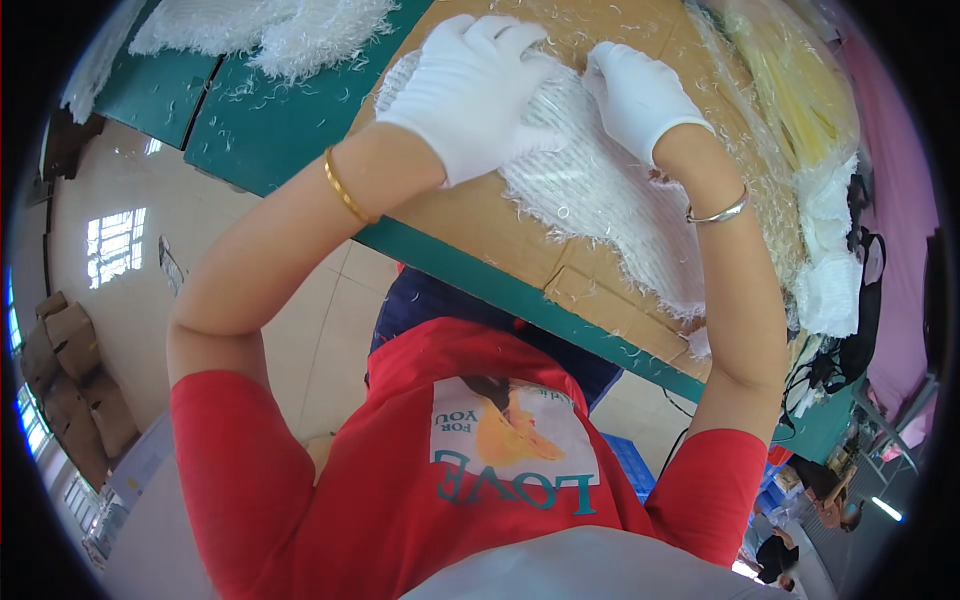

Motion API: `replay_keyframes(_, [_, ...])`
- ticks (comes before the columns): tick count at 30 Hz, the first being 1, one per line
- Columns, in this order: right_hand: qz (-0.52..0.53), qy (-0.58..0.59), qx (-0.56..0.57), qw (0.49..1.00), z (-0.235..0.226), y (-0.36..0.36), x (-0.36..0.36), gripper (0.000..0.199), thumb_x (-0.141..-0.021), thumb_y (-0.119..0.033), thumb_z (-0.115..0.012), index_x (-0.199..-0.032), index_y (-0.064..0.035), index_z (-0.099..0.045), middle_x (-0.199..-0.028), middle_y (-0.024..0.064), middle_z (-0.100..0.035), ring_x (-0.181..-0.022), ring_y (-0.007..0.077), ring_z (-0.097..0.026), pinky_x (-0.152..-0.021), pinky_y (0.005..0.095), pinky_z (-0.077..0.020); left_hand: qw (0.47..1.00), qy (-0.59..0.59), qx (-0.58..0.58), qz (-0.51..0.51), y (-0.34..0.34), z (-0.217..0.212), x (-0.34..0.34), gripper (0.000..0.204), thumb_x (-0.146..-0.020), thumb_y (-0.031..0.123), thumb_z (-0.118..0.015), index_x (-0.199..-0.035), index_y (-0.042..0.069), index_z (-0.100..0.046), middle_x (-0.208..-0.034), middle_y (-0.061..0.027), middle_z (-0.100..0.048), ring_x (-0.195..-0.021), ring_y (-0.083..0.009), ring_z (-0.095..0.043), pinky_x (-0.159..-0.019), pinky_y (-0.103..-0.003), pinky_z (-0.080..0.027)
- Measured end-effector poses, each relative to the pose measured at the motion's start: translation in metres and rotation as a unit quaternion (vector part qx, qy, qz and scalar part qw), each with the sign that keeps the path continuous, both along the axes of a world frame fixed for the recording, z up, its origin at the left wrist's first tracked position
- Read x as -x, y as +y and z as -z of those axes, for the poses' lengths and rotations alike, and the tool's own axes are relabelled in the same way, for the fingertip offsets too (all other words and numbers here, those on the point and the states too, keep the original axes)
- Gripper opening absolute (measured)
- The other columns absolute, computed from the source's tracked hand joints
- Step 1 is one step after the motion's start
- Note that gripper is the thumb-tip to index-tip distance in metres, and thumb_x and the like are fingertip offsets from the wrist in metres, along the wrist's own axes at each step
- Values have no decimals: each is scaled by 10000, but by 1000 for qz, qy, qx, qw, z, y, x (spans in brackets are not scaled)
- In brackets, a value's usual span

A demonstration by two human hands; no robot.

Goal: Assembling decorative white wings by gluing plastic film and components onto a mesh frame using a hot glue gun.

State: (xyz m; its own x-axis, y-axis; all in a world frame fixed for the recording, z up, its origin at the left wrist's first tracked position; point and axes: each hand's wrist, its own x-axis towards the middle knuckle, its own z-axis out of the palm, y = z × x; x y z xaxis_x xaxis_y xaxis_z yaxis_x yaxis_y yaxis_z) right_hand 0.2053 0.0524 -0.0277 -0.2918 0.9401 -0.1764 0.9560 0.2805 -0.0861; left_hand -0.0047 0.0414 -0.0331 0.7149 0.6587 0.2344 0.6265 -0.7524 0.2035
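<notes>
A white ribbed knit fabric piece with frayed, fringed edges lies on a brown cardboard sheet. My left hand, in a white glove, rests flat over the fabric's far left part, fingers and thumb spread. At the fabric's far right edge is my right hand, also gloved, its fingers curled in against the cloth. What those fingers pinch, if anything, is hidden. Loose white thread scraps are scattered over the fabric and cardboard.
The cardboard covers part of a green table. More white fringed fabric lies at the far left. Clear plastic with yellow material and a white fabric bundle are on the right. Cardboard boxes stand on the left floor.
</notes>
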Motion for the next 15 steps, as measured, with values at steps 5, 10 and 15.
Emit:
replay_keyframes(5, [40, -6, 44, 998, -1, 3, 2, 231, -988, -196, -545, -1083, -16, -652, -1110, 237, -679, -1015, 425, -659, -920, 471, -518, 996, 90, 16, 16, 14, -11, -8, 623, -807, 492, -711, -1261, 73, -629, -1437, -200, -499, -1396, -389, -407, -1161, -553, -277])
replay_keyframes(10, [40, -14, 46, 998, -1, 3, 4, 237, -986, -196, -548, -1089, -9, -650, -1107, 241, -680, -1024, 425, -659, -925, 470, -517, 984, -5, -171, 46, 20, 16, 2, 675, -788, 526, -727, -1270, 64, -624, -1483, -206, -468, -1421, -404, -383, -1178, -550, -260])
replay_keyframes(15, [35, -27, 52, 998, -2, 4, 4, 235, -985, -191, -544, -1091, -9, -648, -1104, 242, -681, -1027, 429, -658, -927, 471, -516, 996, 38, -72, 26, 19, 6, -3, 706, -780, 551, -730, -1275, 60, -622, -1501, -205, -452, -1433, -407, -370, -1187, -572, -230])
